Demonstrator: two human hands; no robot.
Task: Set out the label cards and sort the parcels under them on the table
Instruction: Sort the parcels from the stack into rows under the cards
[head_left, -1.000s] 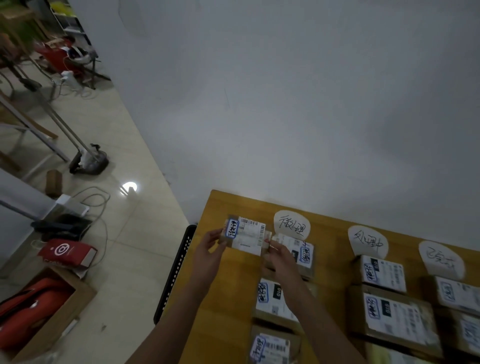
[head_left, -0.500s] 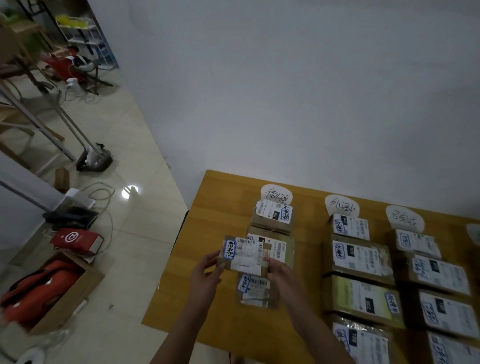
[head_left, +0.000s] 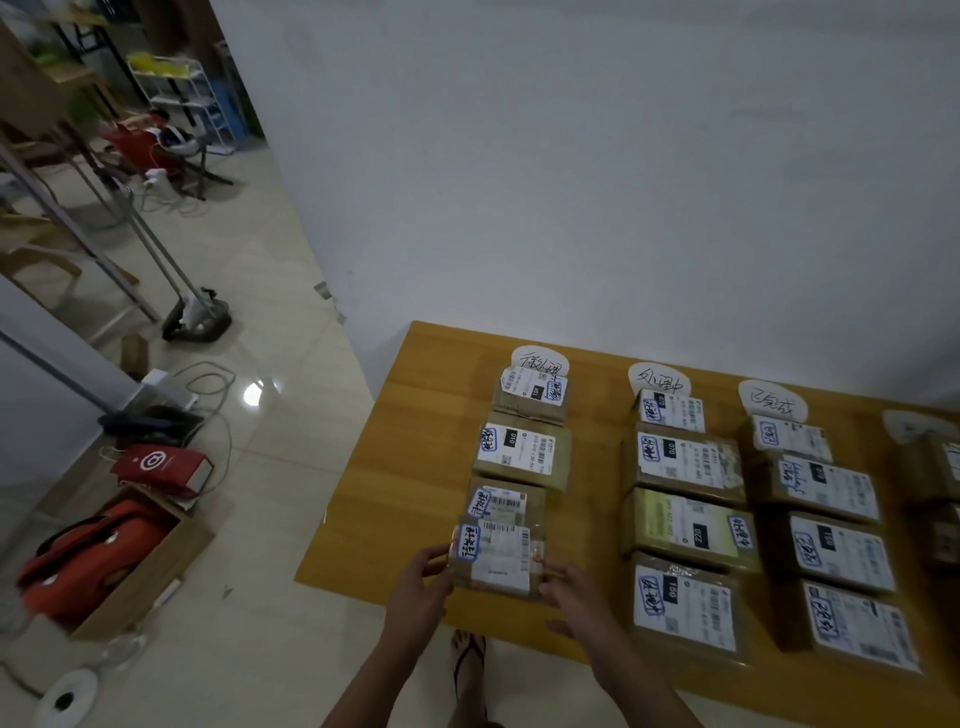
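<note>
Brown cardboard formed the small parcel (head_left: 497, 557) that was gripped at its two ends, by the left hand (head_left: 418, 586) at the left edge and by the right hand (head_left: 570, 590) at the right edge. It was held at the near end of the leftmost column, overlapping the near edge of the third parcel (head_left: 503, 503); whether it rested on the table (head_left: 415, 467) could not be told. At the far edge, four label cards were set out, the leftmost card (head_left: 539, 360) heading this column; the fourth was cut off at the right. Three further columns of sorted parcels were seen. Sorting was judged nearly complete; release of this parcel remained.
</note>
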